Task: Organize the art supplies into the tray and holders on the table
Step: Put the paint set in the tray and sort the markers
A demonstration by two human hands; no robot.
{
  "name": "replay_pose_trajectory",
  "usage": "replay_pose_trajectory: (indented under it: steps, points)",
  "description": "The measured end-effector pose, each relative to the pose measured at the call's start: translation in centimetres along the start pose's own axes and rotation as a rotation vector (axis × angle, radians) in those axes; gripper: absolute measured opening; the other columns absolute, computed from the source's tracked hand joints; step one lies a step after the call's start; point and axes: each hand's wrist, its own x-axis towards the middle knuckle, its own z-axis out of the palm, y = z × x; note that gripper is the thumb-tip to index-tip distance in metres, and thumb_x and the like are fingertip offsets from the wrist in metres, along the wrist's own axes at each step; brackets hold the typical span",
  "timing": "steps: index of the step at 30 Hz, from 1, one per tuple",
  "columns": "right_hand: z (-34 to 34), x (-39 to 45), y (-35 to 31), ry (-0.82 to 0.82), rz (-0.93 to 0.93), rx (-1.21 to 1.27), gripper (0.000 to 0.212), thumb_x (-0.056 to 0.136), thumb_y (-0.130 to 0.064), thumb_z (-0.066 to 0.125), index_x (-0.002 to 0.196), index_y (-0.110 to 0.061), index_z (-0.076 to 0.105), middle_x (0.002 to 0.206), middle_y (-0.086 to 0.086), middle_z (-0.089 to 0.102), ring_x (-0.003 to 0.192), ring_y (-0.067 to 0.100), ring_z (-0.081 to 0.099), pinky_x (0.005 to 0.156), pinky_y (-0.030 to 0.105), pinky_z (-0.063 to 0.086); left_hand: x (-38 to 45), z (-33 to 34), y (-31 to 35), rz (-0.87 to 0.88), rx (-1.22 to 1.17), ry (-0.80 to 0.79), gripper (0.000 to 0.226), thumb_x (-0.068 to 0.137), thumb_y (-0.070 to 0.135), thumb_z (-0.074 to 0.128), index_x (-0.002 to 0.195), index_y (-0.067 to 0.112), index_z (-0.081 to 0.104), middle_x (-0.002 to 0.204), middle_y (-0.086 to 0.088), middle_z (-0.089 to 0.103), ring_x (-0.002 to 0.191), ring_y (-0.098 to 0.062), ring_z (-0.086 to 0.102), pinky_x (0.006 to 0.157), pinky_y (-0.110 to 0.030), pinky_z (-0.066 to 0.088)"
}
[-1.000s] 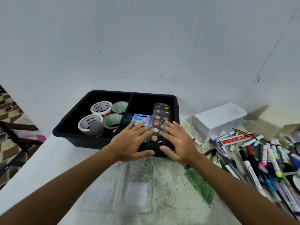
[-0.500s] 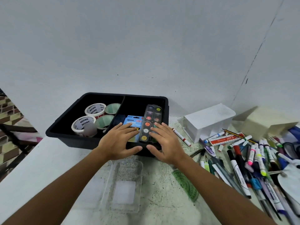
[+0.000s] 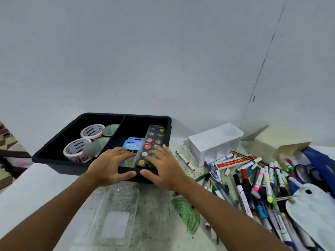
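Observation:
A black divided tray (image 3: 59, 142) stands at the back left of the table. Its left compartment holds several tape rolls (image 3: 91, 130). The right compartment holds a blue neon pencil pack (image 3: 133, 144) and a long watercolour palette (image 3: 154, 140). My left hand (image 3: 110, 164) lies over the tray's front rim, fingers straight on the pencil pack, thumb on the outer wall. My right hand (image 3: 163, 165) rests beside it, straight fingers on the palette's near end. A white holder (image 3: 213, 140) lies on its side to the right.
A big heap of markers and pens (image 3: 262, 180) covers the right side of the table. A cream box (image 3: 273, 140) lies behind it, a white pouch (image 3: 315, 203) in front. A green protractor (image 3: 188, 212) and a clear plastic case (image 3: 116, 214) lie near me.
The view has shifted, so the tray sits further left in frame. Both hands stay on the tray's front edge, over the pencil pack and palette.

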Motion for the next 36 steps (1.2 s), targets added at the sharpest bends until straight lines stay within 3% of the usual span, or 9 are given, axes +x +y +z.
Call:
replay_pose_trajectory:
  steps: [2, 5, 10, 12, 16, 20, 24, 30, 36]
  points:
    - [-1.0, 0.2, 0.1, -0.082, -0.013, 0.011, 0.065, 0.094, -0.056, 0.045, 0.14, -0.01, 0.048, 0.147, 0.011, 0.043, 0.143, 0.025, 0.024, 0.118, 0.028, -0.005, 0.2, -0.5, 0.2, -0.036, -0.108, -0.045, 0.079, 0.075, 0.088, 0.036, 0.136, 0.04, 0.048, 0.134, 0.005, 0.055, 0.125, -0.01, 0.043, 0.1, -0.034, 0.041]
    - [-3.5, -0.5, 0.7, -0.186, 0.054, 0.073, 0.066, 0.095, -0.048, 0.053, 0.147, -0.011, 0.037, 0.156, 0.008, 0.029, 0.146, 0.022, 0.02, 0.119, 0.035, 0.013, 1.4, -1.5, 1.3, -0.048, -0.245, -0.087, 0.061, 0.072, 0.088, 0.04, 0.126, 0.062, 0.037, 0.13, 0.013, 0.047, 0.122, -0.001, 0.037, 0.098, -0.022, 0.034]
    - [-10.0, -4.7, 4.0, -0.107, 0.256, 0.01, 0.055, 0.096, -0.032, 0.055, 0.145, -0.011, 0.04, 0.154, 0.008, 0.034, 0.138, 0.022, 0.036, 0.11, 0.035, 0.033, 8.3, -1.3, 5.7, 0.195, -0.172, 0.059, 0.091, 0.081, 0.082, 0.036, 0.134, 0.011, 0.055, 0.132, -0.005, 0.055, 0.128, -0.019, 0.043, 0.107, -0.025, 0.03]
    - [-12.6, -7.5, 5.7, -0.078, 0.36, -0.041, 0.053, 0.096, -0.03, 0.055, 0.144, -0.011, 0.042, 0.152, 0.007, 0.038, 0.135, 0.022, 0.041, 0.107, 0.036, 0.037, 11.7, -0.8, 9.0, 0.302, -0.144, 0.062, 0.085, 0.083, 0.076, 0.041, 0.133, 0.009, 0.056, 0.132, -0.007, 0.055, 0.128, -0.021, 0.042, 0.109, -0.024, 0.026]
    - [-16.8, -14.8, 8.0, -0.024, 0.585, -0.164, 0.051, 0.095, -0.03, 0.053, 0.143, -0.014, 0.045, 0.149, 0.005, 0.042, 0.132, 0.021, 0.044, 0.105, 0.037, 0.04, 16.7, 2.0, 16.6, 0.524, -0.176, 0.018, 0.073, 0.08, 0.06, 0.051, 0.135, 0.012, 0.055, 0.136, -0.011, 0.055, 0.129, -0.03, 0.044, 0.108, -0.044, 0.037]
    - [-19.4, -23.4, 7.9, 0.045, 0.832, -0.253, 0.047, 0.095, -0.03, 0.053, 0.14, -0.017, 0.047, 0.147, 0.002, 0.044, 0.132, 0.019, 0.044, 0.104, 0.033, 0.039, 18.5, 5.3, 25.8, 0.698, -0.29, -0.071, 0.068, 0.083, 0.057, 0.052, 0.139, 0.02, 0.05, 0.141, -0.006, 0.05, 0.132, -0.021, 0.039, 0.11, -0.039, 0.034]
    - [-19.6, -30.7, 6.9, 0.044, 1.053, -0.296, 0.047, 0.096, -0.032, 0.051, 0.14, -0.018, 0.047, 0.149, 0.001, 0.041, 0.131, 0.019, 0.043, 0.104, 0.03, 0.038, 17.7, 8.9, 34.0, 0.864, -0.265, -0.145, 0.067, 0.085, 0.051, 0.054, 0.144, 0.02, 0.045, 0.15, -0.009, 0.039, 0.143, -0.027, 0.027, 0.117, -0.044, 0.025]
    - [-19.2, -35.9, 7.4, -0.097, 0.977, -0.375, 0.045, 0.092, -0.044, 0.043, 0.113, -0.009, 0.061, 0.115, 0.009, 0.06, 0.101, 0.025, 0.057, 0.086, 0.038, 0.049, 17.6, 12.5, 39.7, 0.965, 0.088, -0.242, 0.075, 0.088, 0.069, 0.025, 0.153, 0.03, 0.022, 0.163, -0.006, 0.003, 0.149, -0.026, -0.012, 0.118, -0.052, -0.006]
    - [-23.1, -36.9, 11.0, -0.122, 0.905, -0.157, 0.037, 0.096, -0.04, 0.049, 0.125, -0.021, 0.063, 0.125, -0.007, 0.063, 0.11, 0.01, 0.057, 0.092, 0.026, 0.046, 18.0, 10.9, 39.7, 0.935, 0.074, -0.419, 0.068, 0.09, 0.063, 0.048, 0.148, 0.03, 0.036, 0.161, -0.003, 0.019, 0.15, -0.022, -0.006, 0.118, -0.055, -0.003]
